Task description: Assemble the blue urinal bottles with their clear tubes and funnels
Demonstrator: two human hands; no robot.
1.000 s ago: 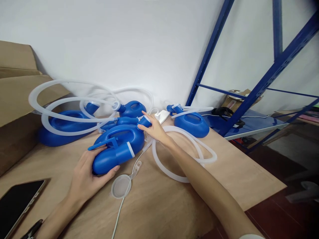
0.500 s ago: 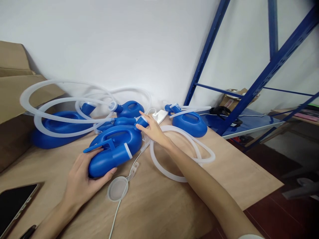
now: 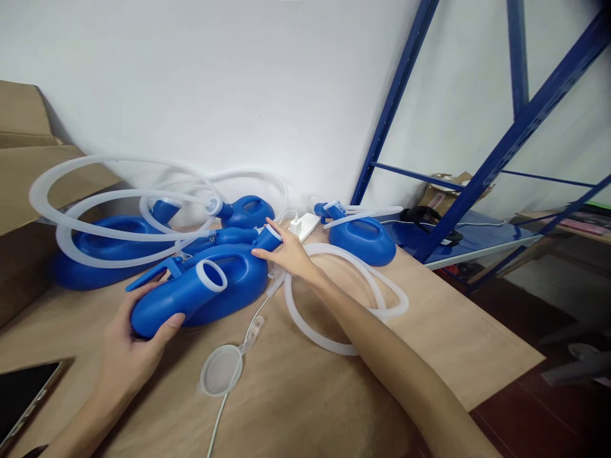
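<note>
My left hand [image 3: 136,337] is wrapped around a blue plastic urinal head [image 3: 176,299], a rounded cup with a flat handle and a white-rimmed mouth. That mouth faces right and up, showing the hollow inside. Behind it lies a blue urinal bottle [image 3: 233,296] with a loop handle, partly covered by the urinal head. My right hand [image 3: 289,251] is closed around the neck [image 3: 268,238] of this bottle. A translucent round cap [image 3: 222,370] with a strap lies on the table in front, by a white cable [image 3: 216,423].
Several more blue bottles stand behind, one at the left [image 3: 105,273] and one at the right [image 3: 363,242]. Coiled clear hoses [image 3: 310,327] spread around them. A power strip [image 3: 308,226], phone [image 3: 23,397], cardboard box [image 3: 28,172] and blue shelf frame [image 3: 496,140] surround the work area.
My left hand has moved left with the urinal head, whose mouth now turns further toward me. My right hand stays on the bottle neck, which has tilted slightly.
</note>
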